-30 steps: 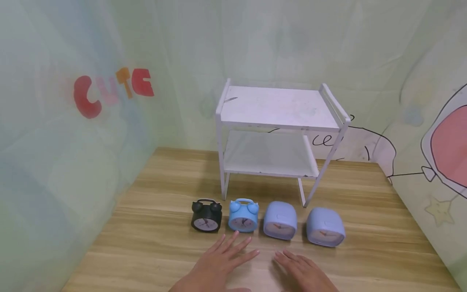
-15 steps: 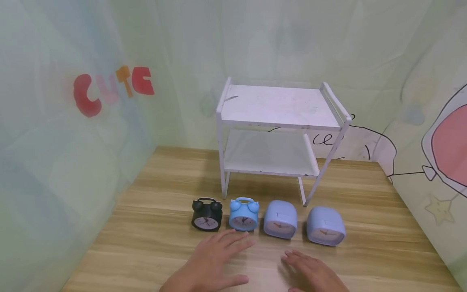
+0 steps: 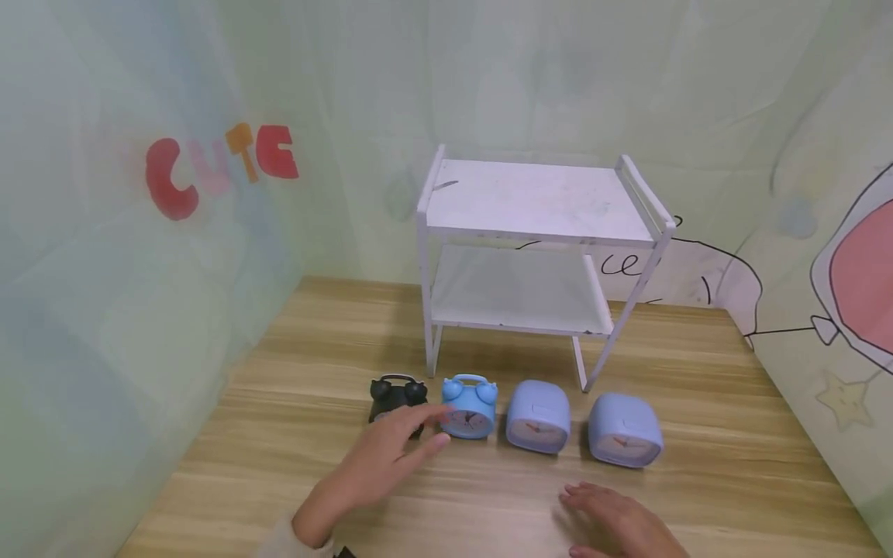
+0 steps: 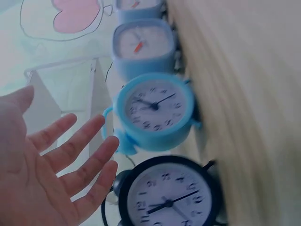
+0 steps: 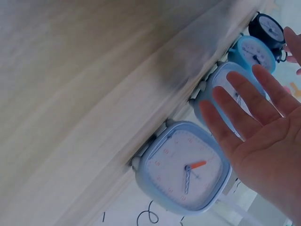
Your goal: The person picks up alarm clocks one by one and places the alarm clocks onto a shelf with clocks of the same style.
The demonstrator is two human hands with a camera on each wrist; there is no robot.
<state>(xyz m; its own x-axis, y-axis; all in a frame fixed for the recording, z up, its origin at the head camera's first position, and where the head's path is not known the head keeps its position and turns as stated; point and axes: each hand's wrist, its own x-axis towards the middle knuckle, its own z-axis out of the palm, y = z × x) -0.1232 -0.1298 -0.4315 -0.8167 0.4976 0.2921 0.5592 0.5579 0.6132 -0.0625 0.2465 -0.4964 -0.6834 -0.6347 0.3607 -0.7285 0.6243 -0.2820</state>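
A row of alarm clocks stands on the wooden tabletop: a black twin-bell alarm clock (image 3: 391,393), a light blue twin-bell alarm clock (image 3: 470,401), and two rounded periwinkle alarm clocks (image 3: 539,397) (image 3: 624,416). My left hand (image 3: 385,452) hovers in front of the black clock, covering much of its dial in the head view. Its fingers are spread and hold nothing, as the left wrist view confirms. Lower right, my right hand (image 3: 623,518) hangs in front of the rightmost clock, fingers extended, holding nothing; the right wrist view shows its bare palm (image 5: 270,150).
Behind the clocks stands a white two-tier shelf (image 3: 537,203) with raised side rails; its front legs come down close behind the row. Printed cloth walls (image 3: 558,85) enclose the back and sides of the wooden tabletop (image 3: 279,434).
My left hand has moved left and forward, from before the light blue clock to before the black one. The right hand has drifted slightly right. The clocks have stayed in place.
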